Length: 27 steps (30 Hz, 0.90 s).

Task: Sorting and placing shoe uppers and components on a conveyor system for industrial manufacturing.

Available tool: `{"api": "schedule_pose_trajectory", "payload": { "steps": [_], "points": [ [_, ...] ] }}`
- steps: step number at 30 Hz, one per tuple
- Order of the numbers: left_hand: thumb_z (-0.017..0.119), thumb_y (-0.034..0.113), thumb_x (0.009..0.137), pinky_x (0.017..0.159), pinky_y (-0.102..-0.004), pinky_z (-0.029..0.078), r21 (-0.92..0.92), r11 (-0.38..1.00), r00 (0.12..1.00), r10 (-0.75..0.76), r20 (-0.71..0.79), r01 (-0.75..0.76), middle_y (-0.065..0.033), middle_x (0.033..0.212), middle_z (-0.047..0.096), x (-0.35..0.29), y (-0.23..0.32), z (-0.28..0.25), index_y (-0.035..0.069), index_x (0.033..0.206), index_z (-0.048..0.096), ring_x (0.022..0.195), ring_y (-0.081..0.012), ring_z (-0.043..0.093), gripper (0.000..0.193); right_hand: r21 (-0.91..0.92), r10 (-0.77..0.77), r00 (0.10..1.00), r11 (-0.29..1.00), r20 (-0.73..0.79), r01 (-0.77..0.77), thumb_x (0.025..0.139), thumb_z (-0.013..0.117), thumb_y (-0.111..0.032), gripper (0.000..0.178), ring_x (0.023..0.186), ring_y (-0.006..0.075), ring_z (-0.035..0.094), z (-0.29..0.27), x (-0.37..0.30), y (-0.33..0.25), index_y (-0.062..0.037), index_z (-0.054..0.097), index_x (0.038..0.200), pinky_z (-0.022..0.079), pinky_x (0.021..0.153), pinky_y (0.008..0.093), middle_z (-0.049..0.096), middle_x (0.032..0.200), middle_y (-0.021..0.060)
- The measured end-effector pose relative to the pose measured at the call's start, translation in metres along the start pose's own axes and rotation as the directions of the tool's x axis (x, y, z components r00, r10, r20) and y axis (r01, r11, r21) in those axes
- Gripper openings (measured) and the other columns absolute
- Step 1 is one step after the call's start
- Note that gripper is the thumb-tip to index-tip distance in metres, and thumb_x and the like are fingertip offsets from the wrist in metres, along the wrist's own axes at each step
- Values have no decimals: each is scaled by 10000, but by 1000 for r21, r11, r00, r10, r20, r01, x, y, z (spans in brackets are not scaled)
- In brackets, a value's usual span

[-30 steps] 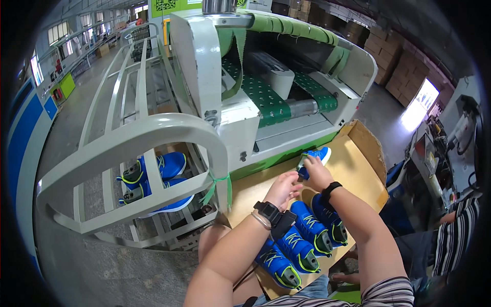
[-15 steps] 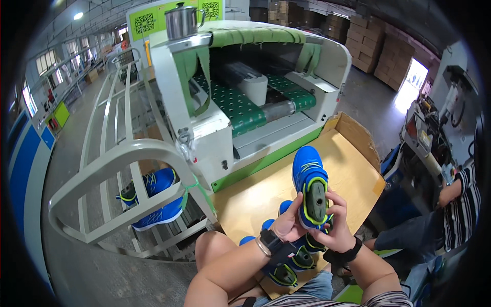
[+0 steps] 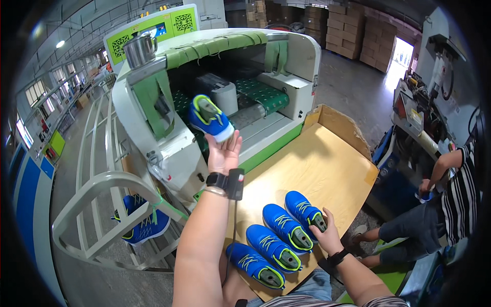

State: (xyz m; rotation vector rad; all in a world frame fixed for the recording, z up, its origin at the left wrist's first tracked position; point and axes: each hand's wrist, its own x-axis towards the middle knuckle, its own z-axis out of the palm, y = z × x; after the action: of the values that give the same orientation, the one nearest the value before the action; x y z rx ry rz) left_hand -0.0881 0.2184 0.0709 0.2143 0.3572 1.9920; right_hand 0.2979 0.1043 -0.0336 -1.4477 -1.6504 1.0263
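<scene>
My left hand [image 3: 225, 153] is stretched out over the mouth of the conveyor machine, at its green dotted belt [image 3: 263, 93]. Its thumb and fingers are around the toe end of a blue sneaker [image 3: 210, 118] with a yellow-green collar and a dark insert inside. On the wooden board, several like sneakers stand in a slanted row, toes pointing away from me. My right hand [image 3: 326, 233] grips the heel of the rightmost sneaker [image 3: 303, 205] between thumb and fingers. Beside it are another sneaker [image 3: 282, 221] and, at the row's near left end, a further one [image 3: 250, 260].
The wooden board [image 3: 327, 158] has a cardboard edge [image 3: 341, 125] at its far right. Left of me is a pale metal rack [image 3: 92, 210] holding blue sneakers [image 3: 146, 222]. A metal pot [image 3: 139, 50] sits on the machine. At right, a person in a striped shirt [image 3: 460, 204] works beside equipment.
My hands have parted from the sneaker they both held. My left hand has gone forward and left to the belt with a sneaker; my right has come down onto a sneaker in the row.
</scene>
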Motion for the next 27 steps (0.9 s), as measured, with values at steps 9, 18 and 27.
{"api": "schedule_pose_trajectory", "payload": {
  "steps": [9, 18, 27],
  "points": [
    [498, 230, 1039, 1103, -463, 418, 131, 991, 1000, 14, -1, -13, -158, 1407, 565, -14, 29, -13, 4, 1310, 548, 1314, -295, 533, 357, -37, -88, 996, 995, 13, 88, 853, 757, -131, 670, 1241, 306, 575, -1, 4, -2, 12, 439, 1424, 446, 1051, 364, 584, 1324, 228],
    [497, 269, 1019, 1101, -486, 392, 124, 974, 981, -192, 4, 190, -148, 1519, 454, -98, 11, -34, 15, 1458, 397, 1377, -314, 459, 517, 510, 205, 976, 848, -71, -141, 946, 681, -118, 493, 1105, 161, 614, -20, 30, -2, 48, 528, 1384, 485, 985, 292, 638, 1246, 114],
    [544, 203, 1011, 1032, -434, 458, 318, 868, 925, -357, -130, 380, -139, 1475, 481, -115, -9, -72, 33, 1436, 436, 1258, -349, 559, 470, 419, -526, 803, 685, -282, 596, 979, 647, -184, 506, 1139, 165, 613, 21, 232, -240, 3, 481, 1418, 492, 982, 289, 609, 1287, 113]
  ]
}}
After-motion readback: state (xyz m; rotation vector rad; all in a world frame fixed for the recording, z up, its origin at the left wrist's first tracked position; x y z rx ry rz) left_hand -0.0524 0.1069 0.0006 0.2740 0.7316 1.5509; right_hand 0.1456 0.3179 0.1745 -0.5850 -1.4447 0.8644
